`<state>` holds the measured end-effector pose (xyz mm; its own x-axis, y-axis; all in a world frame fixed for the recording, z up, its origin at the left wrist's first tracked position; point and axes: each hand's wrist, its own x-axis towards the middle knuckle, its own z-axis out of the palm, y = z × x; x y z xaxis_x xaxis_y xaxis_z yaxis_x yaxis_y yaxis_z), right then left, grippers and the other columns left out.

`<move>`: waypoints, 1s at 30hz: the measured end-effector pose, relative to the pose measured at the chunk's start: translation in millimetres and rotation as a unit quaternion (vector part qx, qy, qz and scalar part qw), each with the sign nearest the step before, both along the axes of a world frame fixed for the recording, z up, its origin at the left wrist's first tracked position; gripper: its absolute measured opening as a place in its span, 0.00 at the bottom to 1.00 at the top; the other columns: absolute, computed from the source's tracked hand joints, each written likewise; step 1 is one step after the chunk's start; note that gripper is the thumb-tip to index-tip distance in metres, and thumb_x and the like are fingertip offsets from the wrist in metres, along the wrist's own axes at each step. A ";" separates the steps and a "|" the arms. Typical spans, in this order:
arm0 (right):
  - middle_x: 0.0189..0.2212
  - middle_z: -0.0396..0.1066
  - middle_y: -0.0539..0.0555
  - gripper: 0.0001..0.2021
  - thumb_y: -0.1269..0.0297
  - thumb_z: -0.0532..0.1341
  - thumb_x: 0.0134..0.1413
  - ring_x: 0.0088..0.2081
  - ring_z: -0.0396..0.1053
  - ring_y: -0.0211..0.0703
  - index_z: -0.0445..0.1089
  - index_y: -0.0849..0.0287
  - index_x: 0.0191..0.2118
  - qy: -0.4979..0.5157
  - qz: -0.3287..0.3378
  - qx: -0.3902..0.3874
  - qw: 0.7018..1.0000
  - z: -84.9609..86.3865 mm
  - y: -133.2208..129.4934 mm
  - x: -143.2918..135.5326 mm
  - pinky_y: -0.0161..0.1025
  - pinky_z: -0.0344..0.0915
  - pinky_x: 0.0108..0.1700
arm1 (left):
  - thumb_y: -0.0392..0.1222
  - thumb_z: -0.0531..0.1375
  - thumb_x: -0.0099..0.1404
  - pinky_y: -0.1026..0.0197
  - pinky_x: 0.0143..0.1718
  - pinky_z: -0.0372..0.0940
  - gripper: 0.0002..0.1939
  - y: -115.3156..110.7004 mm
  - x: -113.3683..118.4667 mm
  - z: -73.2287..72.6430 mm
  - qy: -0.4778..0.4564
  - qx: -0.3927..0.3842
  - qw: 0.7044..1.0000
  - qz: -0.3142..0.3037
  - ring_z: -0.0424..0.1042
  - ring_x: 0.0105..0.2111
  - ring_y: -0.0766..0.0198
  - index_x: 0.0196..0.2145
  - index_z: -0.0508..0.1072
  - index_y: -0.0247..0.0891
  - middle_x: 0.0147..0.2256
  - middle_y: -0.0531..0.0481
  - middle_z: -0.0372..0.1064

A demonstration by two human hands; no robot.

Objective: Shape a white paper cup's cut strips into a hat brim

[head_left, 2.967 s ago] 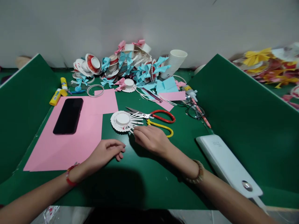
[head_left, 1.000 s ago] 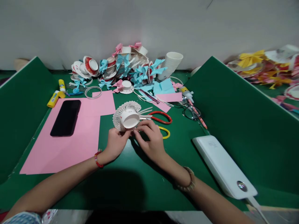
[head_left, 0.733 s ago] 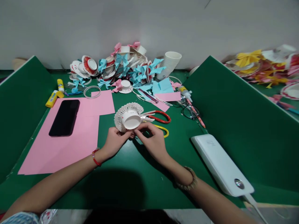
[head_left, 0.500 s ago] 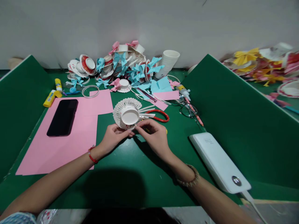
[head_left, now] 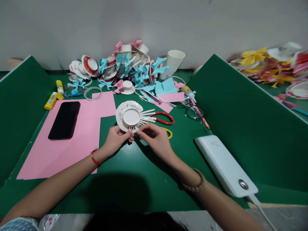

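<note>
A white paper cup (head_left: 131, 116), cut into strips that fan out around its round base, is held up over the green table. Along most of its rim the strips are bent into a pleated ring; several on the right stick out straight. My left hand (head_left: 117, 138) pinches the lower edge of the ring. My right hand (head_left: 155, 136) has thumb and forefinger closed on a strip at the lower right of the same cup. Behind the strips and my right hand lie scissors with red handles (head_left: 166, 123) and a yellow handle (head_left: 169, 132).
A black phone (head_left: 64, 120) lies on pink paper (head_left: 84, 154) at the left. At the right are a white power bank (head_left: 223, 163) and glasses (head_left: 194, 113). Finished cup flowers with bows (head_left: 124, 62) and stacked cups (head_left: 173, 62) stand behind. Green partitions (head_left: 245, 128) flank the table.
The cut cup has tilted and shifted slightly left, so its base faces up more. My right fingers have moved a little left along its lower edge.
</note>
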<state>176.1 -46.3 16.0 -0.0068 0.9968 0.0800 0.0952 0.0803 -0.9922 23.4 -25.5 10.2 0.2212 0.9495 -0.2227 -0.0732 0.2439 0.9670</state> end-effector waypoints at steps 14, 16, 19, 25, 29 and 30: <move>0.22 0.68 0.48 0.06 0.64 0.63 0.43 0.25 0.69 0.36 0.65 0.59 0.24 0.027 -0.020 -0.018 0.999 -2.7 -1.1 -3.8 0.35 0.67 0.29 | 0.41 0.66 0.49 0.67 0.23 0.65 0.10 -2.1 0.5 -1.1 0.017 0.028 0.998 -0.047 0.68 0.20 0.70 0.25 0.72 0.30 0.22 0.48 0.71; 0.21 0.67 0.48 0.07 0.64 0.63 0.42 0.24 0.69 0.36 0.64 0.58 0.24 0.033 -0.027 -0.024 0.999 -2.2 -1.6 -4.4 0.34 0.66 0.28 | 0.41 0.66 0.49 0.67 0.23 0.65 0.11 -2.5 0.9 -0.8 0.019 0.030 0.998 -0.048 0.68 0.19 0.70 0.24 0.72 0.30 0.22 0.48 0.71; 0.21 0.68 0.48 0.07 0.64 0.63 0.41 0.24 0.69 0.36 0.64 0.58 0.23 0.044 -0.029 -0.038 0.998 -0.5 -2.0 -4.6 0.34 0.66 0.27 | 0.42 0.66 0.48 0.67 0.22 0.65 0.11 -2.8 0.8 -0.4 0.017 0.036 0.998 -0.051 0.67 0.19 0.70 0.24 0.72 0.30 0.21 0.49 0.70; 0.20 0.69 0.47 0.08 0.64 0.65 0.38 0.24 0.69 0.35 0.65 0.59 0.22 0.086 -0.042 -0.077 0.992 0.3 -2.1 -5.1 0.34 0.66 0.28 | 0.41 0.65 0.49 0.68 0.21 0.63 0.10 -2.6 0.6 1.9 0.013 0.033 0.998 -0.057 0.67 0.18 0.71 0.24 0.72 0.30 0.21 0.50 0.69; 0.20 0.70 0.48 0.09 0.63 0.66 0.38 0.24 0.69 0.36 0.65 0.59 0.22 0.105 -0.054 -0.086 0.989 -2.6 -2.7 -6.0 0.35 0.68 0.29 | 0.42 0.66 0.48 0.68 0.20 0.62 0.11 -2.6 1.3 2.6 0.007 0.025 0.998 -0.049 0.65 0.18 0.71 0.23 0.71 0.30 0.19 0.51 0.68; 0.20 0.70 0.48 0.09 0.62 0.66 0.38 0.24 0.69 0.36 0.65 0.59 0.22 0.109 -0.056 -0.086 0.989 -3.4 -2.9 -6.2 0.35 0.68 0.29 | 0.42 0.66 0.48 0.68 0.20 0.63 0.12 -2.8 1.3 2.0 0.004 0.024 0.999 -0.046 0.66 0.18 0.71 0.23 0.71 0.30 0.20 0.50 0.68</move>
<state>170.0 -49.2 12.6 0.1032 0.9892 -0.1040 -0.1230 -0.0910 -0.9882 24.7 -28.2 12.2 0.3059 0.9351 -0.1789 -0.0445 0.2018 0.9784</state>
